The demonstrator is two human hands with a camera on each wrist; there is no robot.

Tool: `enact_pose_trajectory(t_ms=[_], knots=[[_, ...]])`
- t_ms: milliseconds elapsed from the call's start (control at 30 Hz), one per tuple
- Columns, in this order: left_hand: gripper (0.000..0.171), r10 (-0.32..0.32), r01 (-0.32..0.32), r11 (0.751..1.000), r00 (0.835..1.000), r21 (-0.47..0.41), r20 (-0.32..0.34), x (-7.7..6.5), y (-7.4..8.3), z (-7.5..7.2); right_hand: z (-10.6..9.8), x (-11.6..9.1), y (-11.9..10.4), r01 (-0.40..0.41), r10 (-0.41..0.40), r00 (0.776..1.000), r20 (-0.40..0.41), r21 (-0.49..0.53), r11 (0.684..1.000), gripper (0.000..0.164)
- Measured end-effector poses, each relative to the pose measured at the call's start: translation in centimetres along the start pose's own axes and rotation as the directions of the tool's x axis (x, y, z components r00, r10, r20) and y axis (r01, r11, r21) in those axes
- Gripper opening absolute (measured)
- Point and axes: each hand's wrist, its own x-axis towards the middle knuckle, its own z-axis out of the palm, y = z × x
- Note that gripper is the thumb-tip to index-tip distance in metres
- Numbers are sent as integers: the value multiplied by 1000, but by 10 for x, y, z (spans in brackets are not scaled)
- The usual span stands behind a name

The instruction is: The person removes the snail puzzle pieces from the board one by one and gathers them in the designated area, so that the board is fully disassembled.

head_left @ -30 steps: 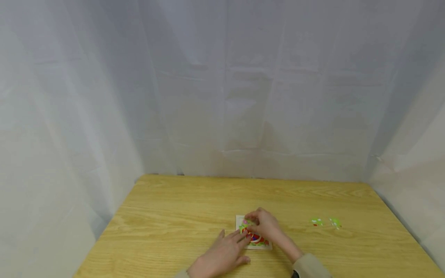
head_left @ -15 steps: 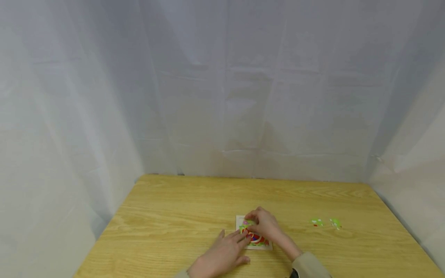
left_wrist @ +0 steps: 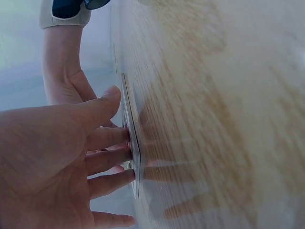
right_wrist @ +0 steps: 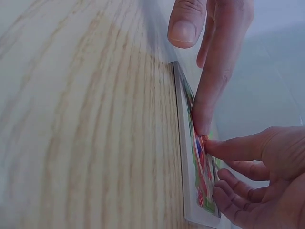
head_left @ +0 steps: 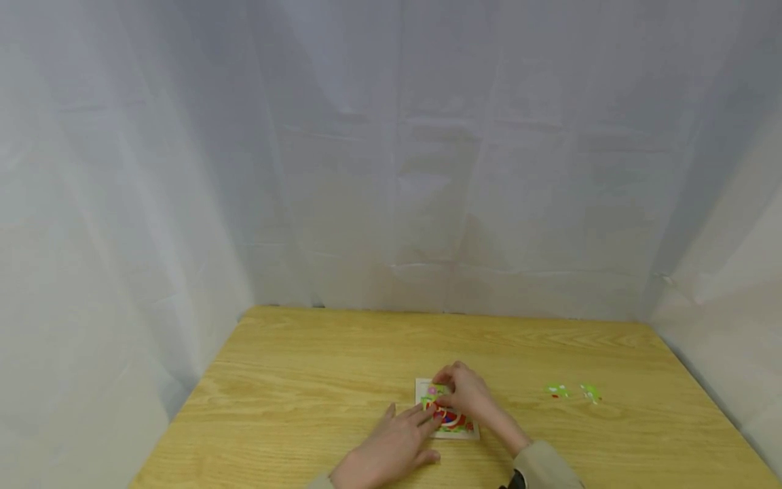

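A small square picture puzzle in a pale wooden tray (head_left: 419, 388) lies on the table, its middle red and blue with green around. My left hand (head_left: 394, 440) rests straight fingertips on the picture from the near left side. With thumb and fingers, my right hand (head_left: 469, 395) pinches a green puzzle piece with a pink flower (head_left: 432, 391) at the tray's far side; the hand covers much of that piece. In the right wrist view the curled right fingers (right_wrist: 233, 195) are right at the tray, beside the extended left fingers.
Two loose green-and-white puzzle pieces, one with a red spot (head_left: 557, 390) and another (head_left: 590, 392) beside it, lie to the right on the wooden table (head_left: 293, 380). White sheeting (head_left: 366, 170) hangs behind the table and along both sides.
The right hand and the flower piece have shifted slightly away and to the right, and the piece has turned a little over the tray. The left hand stays put.
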Motion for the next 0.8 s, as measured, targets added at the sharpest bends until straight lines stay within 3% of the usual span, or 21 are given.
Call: enact_pose_trajectory(t_ms=[300,500,633,800], knots=[[61,-9,9,1000,1000,-6,10,0,0,-1,2,2,6,13,-9,999,-35,116,993,27],[62,-9,9,1000,1000,-16,27,0,0,-1,3,4,8,11,-2,999,-40,224,975,16],[61,-5,6,1000,1000,-19,25,0,0,-1,1,4,7,15,-3,999,-36,329,944,10],[61,-15,16,1000,1000,-24,23,0,0,-1,-4,4,8,-9,21,1000,-19,472,881,17]])
